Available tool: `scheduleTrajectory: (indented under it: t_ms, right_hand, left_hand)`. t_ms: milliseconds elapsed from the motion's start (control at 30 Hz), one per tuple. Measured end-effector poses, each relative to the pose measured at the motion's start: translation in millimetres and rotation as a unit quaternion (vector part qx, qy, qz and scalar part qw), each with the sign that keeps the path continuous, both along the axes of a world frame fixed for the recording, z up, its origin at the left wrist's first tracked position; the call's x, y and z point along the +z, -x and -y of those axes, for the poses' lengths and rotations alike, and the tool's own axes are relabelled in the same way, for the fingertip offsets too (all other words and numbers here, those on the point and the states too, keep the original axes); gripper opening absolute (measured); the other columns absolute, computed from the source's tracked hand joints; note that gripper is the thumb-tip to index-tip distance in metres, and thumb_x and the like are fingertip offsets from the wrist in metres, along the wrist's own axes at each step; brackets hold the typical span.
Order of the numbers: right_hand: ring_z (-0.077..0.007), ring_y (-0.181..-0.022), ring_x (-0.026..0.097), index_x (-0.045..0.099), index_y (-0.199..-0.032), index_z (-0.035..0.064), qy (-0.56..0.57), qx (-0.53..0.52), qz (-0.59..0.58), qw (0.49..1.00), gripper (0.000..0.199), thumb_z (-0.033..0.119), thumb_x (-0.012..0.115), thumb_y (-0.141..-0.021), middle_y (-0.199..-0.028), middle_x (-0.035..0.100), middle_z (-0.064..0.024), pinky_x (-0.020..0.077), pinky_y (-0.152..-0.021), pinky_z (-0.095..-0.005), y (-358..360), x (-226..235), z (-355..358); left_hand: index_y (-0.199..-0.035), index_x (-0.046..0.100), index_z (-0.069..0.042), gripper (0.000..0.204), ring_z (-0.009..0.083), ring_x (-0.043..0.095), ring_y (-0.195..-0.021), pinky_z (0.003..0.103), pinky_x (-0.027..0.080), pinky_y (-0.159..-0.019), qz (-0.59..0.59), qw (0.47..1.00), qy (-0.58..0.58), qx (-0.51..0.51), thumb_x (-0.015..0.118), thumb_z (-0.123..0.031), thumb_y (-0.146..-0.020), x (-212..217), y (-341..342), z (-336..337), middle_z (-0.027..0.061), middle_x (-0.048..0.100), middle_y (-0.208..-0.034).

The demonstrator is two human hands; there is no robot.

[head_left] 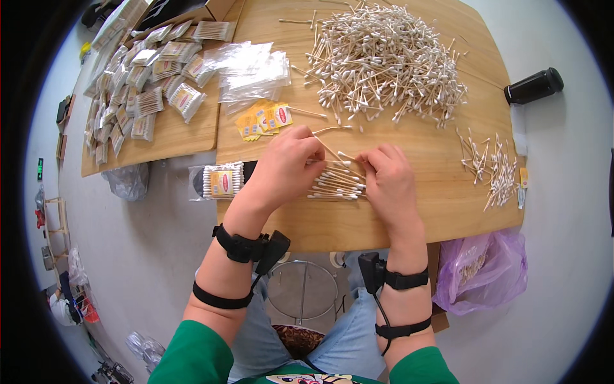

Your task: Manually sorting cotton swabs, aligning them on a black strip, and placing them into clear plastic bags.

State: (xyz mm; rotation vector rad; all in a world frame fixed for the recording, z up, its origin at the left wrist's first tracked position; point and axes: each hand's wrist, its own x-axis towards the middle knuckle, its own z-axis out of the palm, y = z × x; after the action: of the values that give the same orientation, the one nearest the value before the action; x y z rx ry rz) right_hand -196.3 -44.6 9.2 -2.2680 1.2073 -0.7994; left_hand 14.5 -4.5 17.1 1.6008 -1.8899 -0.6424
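My left hand [289,168] is closed in a pinch, with a slanting cotton swab [329,148] at its fingertips. Just to the right, my right hand [389,178] has thumb and forefinger together on another cotton swab [348,157], whose white tip points left. Between and below both hands lies a small row of cotton swabs [337,184], roughly side by side. Left of my left wrist, a clear bag [222,182] filled with swabs and a yellow label card rests at the table edge. Several yellow cards [265,120] lie fanned out beyond my left hand.
A large heap of swabs [390,61] covers the far middle. Flat clear bags [252,73] lie beside filled packets [150,80] at far left. Loose swabs [491,168] and a black bottle [534,86] are right. A purple plastic bag [483,272] hangs below the table [441,221].
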Motion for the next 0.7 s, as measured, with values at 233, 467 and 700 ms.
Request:
scheduleTrajectory:
  t_ms: [233,467,700]
  right_hand:
    - [-0.0341,-0.087,0.06,0.069,-0.087,0.0037,0.01,0.006,0.029,0.999,0.015,-0.006,0.062,-0.078,-0.084,0.062,-0.0127,0.0496,-0.076,-0.0439,-17,-4,-2]
    - [-0.0328,-0.086,0.061,0.071,-0.088,0.0037,-0.024,0.039,0.03,0.999,0.019,-0.007,0.061,-0.077,-0.085,0.063,-0.0119,0.0508,-0.074,-0.0423,-15,-3,-3]
    - [-0.0235,-0.083,0.062,0.07,-0.1,0.0029,-0.11,-0.103,0.165,0.975,0.016,-0.003,0.06,-0.089,-0.095,0.065,-0.0089,0.0501,-0.072,-0.0339,10,-3,-15]
  left_hand:
    - [-0.085,0.068,-0.001,0.008,0.0275,0.062,-0.084,0.036,0.051,-0.074,-0.024,1.0,-0.014,0.005,0.074,-0.003,-0.081,-5,-5,1,0.0104,0.061,-0.088]
    - [-0.086,0.068,-0.001,0.01,0.0303,0.061,-0.085,0.038,0.05,-0.076,-0.011,0.996,0.076,0.055,0.076,-0.006,-0.081,-3,-11,6,0.0109,0.062,-0.089]
    - [-0.087,0.071,-0.003,0.009,0.0319,0.06,-0.094,0.041,0.049,-0.084,-0.004,0.995,0.097,-0.003,0.074,-0.011,-0.084,-15,19,4,0.0099,0.063,-0.094]
